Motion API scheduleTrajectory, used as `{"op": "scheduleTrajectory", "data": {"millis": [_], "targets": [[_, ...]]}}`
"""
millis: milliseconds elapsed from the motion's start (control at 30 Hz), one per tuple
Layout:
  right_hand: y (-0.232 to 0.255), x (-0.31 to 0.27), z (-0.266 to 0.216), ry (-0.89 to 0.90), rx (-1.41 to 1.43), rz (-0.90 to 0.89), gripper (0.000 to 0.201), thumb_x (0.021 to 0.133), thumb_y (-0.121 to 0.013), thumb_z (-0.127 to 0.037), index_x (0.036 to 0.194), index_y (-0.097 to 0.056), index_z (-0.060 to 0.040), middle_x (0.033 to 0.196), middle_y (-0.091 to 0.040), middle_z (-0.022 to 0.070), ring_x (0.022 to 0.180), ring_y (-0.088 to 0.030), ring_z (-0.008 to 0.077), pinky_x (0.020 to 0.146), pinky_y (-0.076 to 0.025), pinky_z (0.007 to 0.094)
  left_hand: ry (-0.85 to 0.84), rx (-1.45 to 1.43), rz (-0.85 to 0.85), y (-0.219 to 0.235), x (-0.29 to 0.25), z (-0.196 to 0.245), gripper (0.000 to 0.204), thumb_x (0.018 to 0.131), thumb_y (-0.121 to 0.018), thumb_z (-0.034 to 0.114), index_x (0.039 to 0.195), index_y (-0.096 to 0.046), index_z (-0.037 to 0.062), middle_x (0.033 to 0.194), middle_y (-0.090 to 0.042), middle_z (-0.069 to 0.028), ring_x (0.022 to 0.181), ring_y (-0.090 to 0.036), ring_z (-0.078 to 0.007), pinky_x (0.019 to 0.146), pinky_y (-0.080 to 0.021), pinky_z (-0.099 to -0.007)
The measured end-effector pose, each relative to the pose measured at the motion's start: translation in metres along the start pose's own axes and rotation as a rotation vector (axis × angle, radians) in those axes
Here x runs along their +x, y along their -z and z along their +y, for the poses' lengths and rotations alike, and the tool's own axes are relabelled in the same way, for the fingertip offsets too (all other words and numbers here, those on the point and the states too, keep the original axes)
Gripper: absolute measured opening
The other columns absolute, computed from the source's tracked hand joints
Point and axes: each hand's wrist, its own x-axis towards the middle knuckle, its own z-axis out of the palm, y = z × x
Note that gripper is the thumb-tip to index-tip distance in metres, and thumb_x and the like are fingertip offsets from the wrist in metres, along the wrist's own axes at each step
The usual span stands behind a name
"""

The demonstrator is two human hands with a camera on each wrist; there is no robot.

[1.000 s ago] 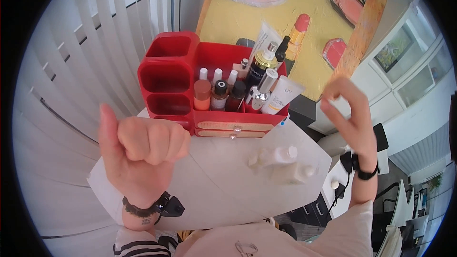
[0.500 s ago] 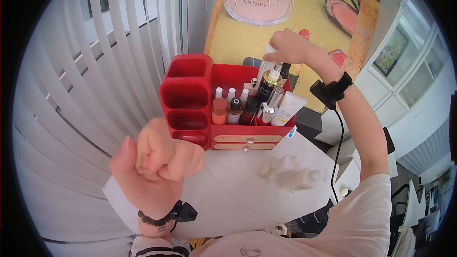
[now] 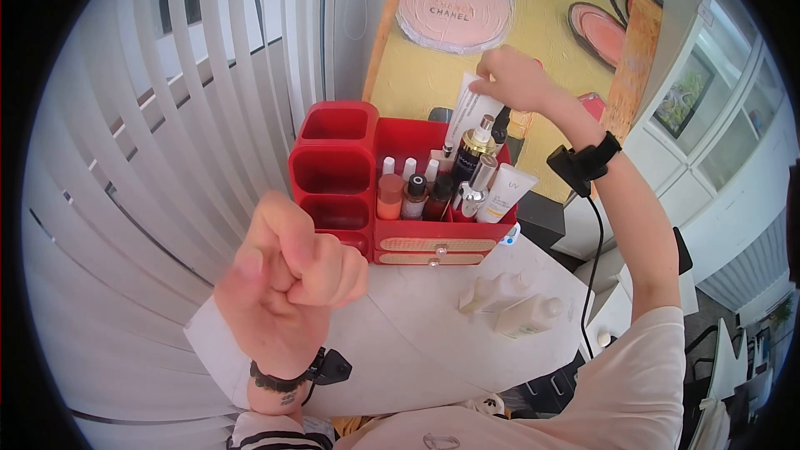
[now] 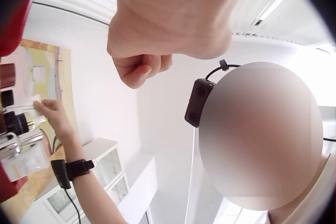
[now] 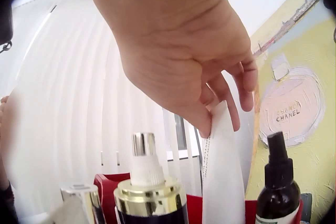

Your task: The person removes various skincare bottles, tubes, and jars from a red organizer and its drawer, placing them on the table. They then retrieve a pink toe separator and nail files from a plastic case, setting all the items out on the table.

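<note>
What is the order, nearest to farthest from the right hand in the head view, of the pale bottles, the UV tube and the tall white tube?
1. Tall white tube: pinched by the right hand, at the rear.
2. UV tube: front right of the red organizer.
3. Pale bottles: on the table, in front of the organizer.

Left grip: raised in front of the torso, palm side toward the head view, fingers curled inward—thumb bent alongside. Left wrist: below the grip in the head view. Right grip: closed in a pinch—thumb set against bent fingers, fingertips directed downward. Right forearm: extended forward, elbow end nearer the torso than the grip.
</note>
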Motion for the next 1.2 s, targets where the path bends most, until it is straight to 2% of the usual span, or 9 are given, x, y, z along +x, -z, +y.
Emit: {"op": "scheduleTrajectory", "data": {"millis": [200, 267, 500, 567, 800, 867, 967, 1100, 1200], "targets": [[0.047, -0.006, 0.002, -0.008, 0.040, 0.201, 0.038, 0.092, -0.071, -0.038, 0.100, -0.071, -0.0005, 0.103, -0.069, 0.0175, 0.099, -0.065, 0.0350, 0.087, -0.051, 0.0445, -0.026, -0.043, -0.012, 0.003, 0.002, -0.005, 0.021, 0.107, -0.035, 0.031, 0.094, -0.038, 0.0140, 0.060, -0.026, 0.0051, 0.051, -0.020, -0.0088, 0.051, -0.022, -0.0290], [0.062, -0.014, 0.000, 0.035, 0.153, 0.425, 0.041, 0.095, -0.070, -0.040, 0.103, -0.071, 0.0001, 0.101, -0.069, 0.0150, 0.094, -0.065, 0.0294, 0.085, -0.050, 0.0405, -0.034, -0.060, 0.034, 0.001, 0.002, -0.006, 0.018, 0.106, -0.037, 0.027, 0.095, -0.037, 0.0136, 0.060, -0.027, 0.0051, 0.051, -0.021, -0.0089, 0.051, -0.023, -0.0290], [0.124, -0.047, -0.051, 0.038, 0.358, 0.439, 0.034, 0.099, -0.069, -0.035, 0.099, -0.069, -0.0009, 0.091, -0.067, 0.0077, 0.086, -0.060, 0.0184, 0.078, -0.048, 0.0332, -0.001, -0.051, -0.052, 0.018, 0.006, -0.014, 0.013, 0.101, -0.039, 0.016, 0.090, -0.043, 0.0112, 0.064, -0.035, 0.0019, 0.055, -0.030, -0.0121, 0.053, -0.030, -0.0305], [0.138, -0.059, -0.072, 0.145, 0.448, 0.388, 0.021, 0.093, -0.075, -0.017, 0.097, -0.070, 0.0033, 0.087, -0.070, 0.0137, 0.085, -0.065, 0.0177, 0.073, -0.051, 0.0300, -0.044, 0.014, -0.006, 0.009, 0.009, -0.018, 0.016, 0.102, -0.038, 0.018, 0.087, -0.041, 0.0118, 0.064, -0.035, 0.0017, 0.057, -0.031, -0.0123, 0.054, -0.030, -0.0295], [0.141, -0.088, -0.100, 0.219, 0.698, 0.235, 0.023, 0.095, -0.071, -0.018, 0.092, -0.069, 0.0048, 0.085, -0.067, 0.0149, 0.081, -0.063, 0.0218, 0.072, -0.048, 0.0343, -0.125, 0.039, 0.078, 0.000, 0.015, -0.027, 0.044, 0.109, -0.026, 0.030, 0.069, -0.037, 0.0147, 0.061, -0.039, 0.0012, 0.058, -0.033, -0.0133, 0.058, -0.028, -0.0288], [0.149, -0.097, -0.110, 0.436, 0.489, 0.305, 0.021, 0.096, -0.070, -0.015, 0.090, -0.067, 0.0053, 0.085, -0.065, 0.0152, 0.081, -0.061, 0.0263, 0.074, -0.047, 0.0359, -0.072, 0.006, 0.094, 0.010, 0.010, -0.026, 0.049, 0.110, -0.023, 0.031, 0.064, -0.033, 0.0139, 0.059, -0.038, 0.0007, 0.056, -0.031, -0.0147, 0.058, -0.029, -0.0308], [0.145, -0.097, -0.106, 0.601, 0.656, 0.352, 0.019, 0.095, -0.069, -0.013, 0.088, -0.066, 0.0050, 0.085, -0.063, 0.0159, 0.082, -0.059, 0.0299, 0.076, -0.046, 0.0366, -0.031, 0.012, 0.104, 0.011, 0.010, -0.025, 0.058, 0.112, -0.017, 0.033, 0.058, -0.028, 0.0130, 0.053, -0.035, 0.0006, 0.053, -0.027, -0.0163, 0.058, -0.030, -0.0329], [0.155, -0.107, -0.121, 0.481, 0.473, 0.346, 0.019, 0.096, -0.068, -0.012, 0.085, -0.066, 0.0044, 0.086, -0.064, 0.0162, 0.081, -0.059, 0.0317, 0.075, -0.046, 0.0379, -0.111, 0.061, 0.125, 0.005, 0.012, -0.029, 0.065, 0.114, -0.017, 0.032, 0.052, -0.025, 0.0160, 0.045, -0.035, 0.0017, 0.044, -0.027, -0.0143, 0.056, -0.028, -0.0309], [0.132, -0.098, -0.101, 0.748, 0.610, 0.333, 0.021, 0.091, -0.075, -0.015, 0.098, -0.066, 0.0031, 0.086, -0.065, 0.0145, 0.079, -0.061, 0.0266, 0.074, -0.048, 0.0351, -0.154, 0.063, 0.096, 0.006, 0.012, -0.031, 0.066, 0.115, -0.014, 0.033, 0.052, -0.024, 0.0160, 0.044, -0.035, 0.0012, 0.041, -0.030, -0.0155, 0.053, -0.027, -0.0308]]}}
